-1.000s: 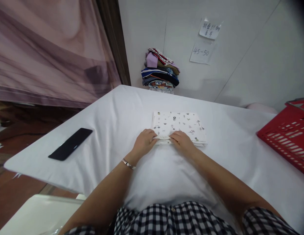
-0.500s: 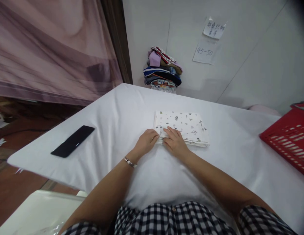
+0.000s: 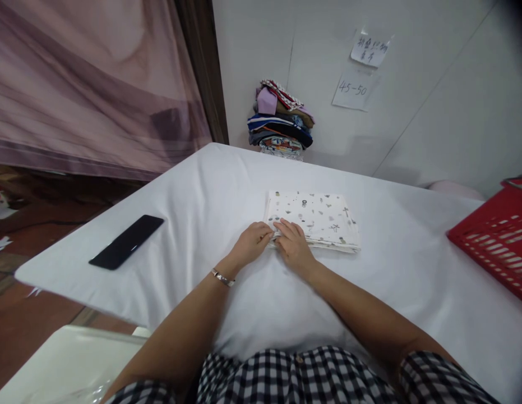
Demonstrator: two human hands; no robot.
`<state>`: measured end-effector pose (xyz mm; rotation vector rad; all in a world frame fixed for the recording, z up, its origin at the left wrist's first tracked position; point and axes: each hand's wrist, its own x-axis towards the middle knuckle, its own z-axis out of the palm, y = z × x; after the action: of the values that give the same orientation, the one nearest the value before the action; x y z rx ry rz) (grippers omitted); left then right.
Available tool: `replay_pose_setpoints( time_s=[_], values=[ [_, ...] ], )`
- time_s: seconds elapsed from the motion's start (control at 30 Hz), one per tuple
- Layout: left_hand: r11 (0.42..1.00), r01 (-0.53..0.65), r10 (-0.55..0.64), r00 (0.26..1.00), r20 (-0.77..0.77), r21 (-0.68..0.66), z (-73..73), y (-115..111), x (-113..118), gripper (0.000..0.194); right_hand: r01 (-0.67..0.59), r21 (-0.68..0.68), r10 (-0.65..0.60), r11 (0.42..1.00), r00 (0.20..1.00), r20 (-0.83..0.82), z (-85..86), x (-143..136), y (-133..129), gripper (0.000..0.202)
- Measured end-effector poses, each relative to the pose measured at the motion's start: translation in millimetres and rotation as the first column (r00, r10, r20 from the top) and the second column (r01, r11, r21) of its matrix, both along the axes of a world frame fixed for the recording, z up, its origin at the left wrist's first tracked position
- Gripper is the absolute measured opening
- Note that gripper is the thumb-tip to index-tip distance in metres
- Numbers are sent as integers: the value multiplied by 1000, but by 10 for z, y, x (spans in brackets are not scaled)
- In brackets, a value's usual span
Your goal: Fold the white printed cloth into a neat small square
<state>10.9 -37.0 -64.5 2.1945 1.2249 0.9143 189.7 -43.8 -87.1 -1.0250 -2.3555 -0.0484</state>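
Observation:
A white cloth [image 3: 323,216] with small dark prints lies folded in a flat, layered rectangle on the white-covered table [image 3: 193,207]. At its near left corner, my left hand [image 3: 253,242] pinches the edge between thumb and fingers. My right hand [image 3: 295,246] is close beside it on the near edge, fingers laid over the top layer and thumb at the fold. The fingertips of both hands almost meet. A silver bracelet [image 3: 222,278] circles my left wrist.
A black flat slab [image 3: 126,242] lies at the table's left. The red basket [image 3: 496,235] stands at the right edge. Behind the table rises a pile of folded clothes [image 3: 281,120] against the wall. A pale stool or chair [image 3: 71,359] is at the lower left.
My right hand has slid left along the cloth's near edge, closer to my left hand. The left hand keeps its pinch at the corner, and the cloth lies as before.

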Motion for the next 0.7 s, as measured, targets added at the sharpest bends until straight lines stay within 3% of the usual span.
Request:
replay_pose_setpoints(
  time_s=[0.23, 0.33, 0.47, 0.57, 0.7],
  values=[
    [999, -41, 40, 996, -82, -4, -6, -38, -10, 19, -52, -30, 51, 998, 998, -38, 21, 103, -68, 25],
    [998, -68, 69, 987, -148, 6, 3, -46, -1, 18, -57, -40, 54, 998, 996, -73, 54, 311, -102, 29],
    [997, -78, 78, 983, -168, 7, 10, -45, 3, 20, 47, -80, -53, 996, 995, -79, 68, 682, -121, 32],
    [997, -50, 63, 975, -212, 64, 22, -57, 9, 22, 64, -86, -71, 994, 994, -77, 45, 882, -128, 30],
    [981, -12, 55, 974, -220, 195, 45, -86, 52, 20, 68, -76, -76, 995, 990, -118, 27, 924, -137, 27]
  ],
)
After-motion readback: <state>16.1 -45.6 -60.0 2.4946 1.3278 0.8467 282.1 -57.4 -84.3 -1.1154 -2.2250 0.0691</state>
